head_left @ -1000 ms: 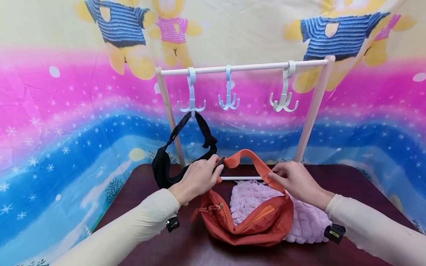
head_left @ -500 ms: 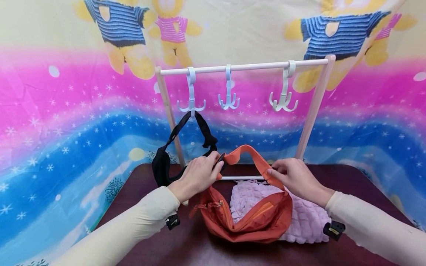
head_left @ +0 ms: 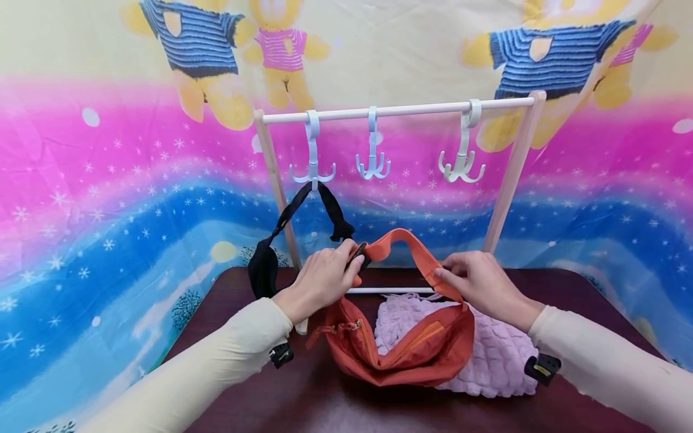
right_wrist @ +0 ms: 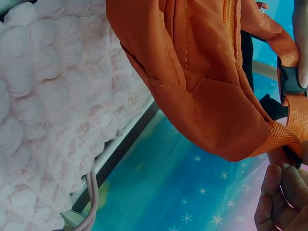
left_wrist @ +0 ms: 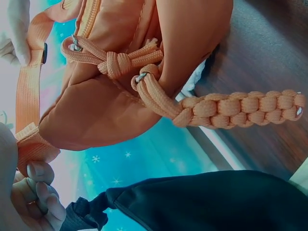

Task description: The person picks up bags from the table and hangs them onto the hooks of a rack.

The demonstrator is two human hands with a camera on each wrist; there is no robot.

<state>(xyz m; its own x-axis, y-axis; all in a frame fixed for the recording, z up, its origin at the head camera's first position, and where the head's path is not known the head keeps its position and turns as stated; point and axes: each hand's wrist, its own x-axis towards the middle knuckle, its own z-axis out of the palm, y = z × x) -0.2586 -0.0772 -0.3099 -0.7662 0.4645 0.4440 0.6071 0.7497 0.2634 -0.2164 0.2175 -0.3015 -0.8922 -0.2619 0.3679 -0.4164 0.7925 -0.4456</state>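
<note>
An orange waist bag (head_left: 400, 361) hangs from its orange strap (head_left: 403, 240), which arches up between both hands. My left hand (head_left: 319, 276) grips the strap at the left, beside its black buckle (right_wrist: 291, 79). On the right, my right hand (head_left: 482, 285) pinches the strap between thumb and fingers. A braided cord pull (left_wrist: 231, 109) dangles from the bag's zip in the left wrist view. Behind and under the bag lies a pink puckered fabric item (head_left: 500, 361), partly covered by it.
A wooden rack (head_left: 509, 174) on the dark red table (head_left: 216, 343) carries a white hook (head_left: 312, 150), a pale blue hook (head_left: 372, 147) and a pale green hook (head_left: 462, 150). From the leftmost hook hangs a black bag (head_left: 262, 267), right behind my left hand.
Both hands have risen slightly, and the orange bag and its strap have come up with them. The bag's lower edge is higher, showing more of the pink fabric. Both grips look unchanged.
</note>
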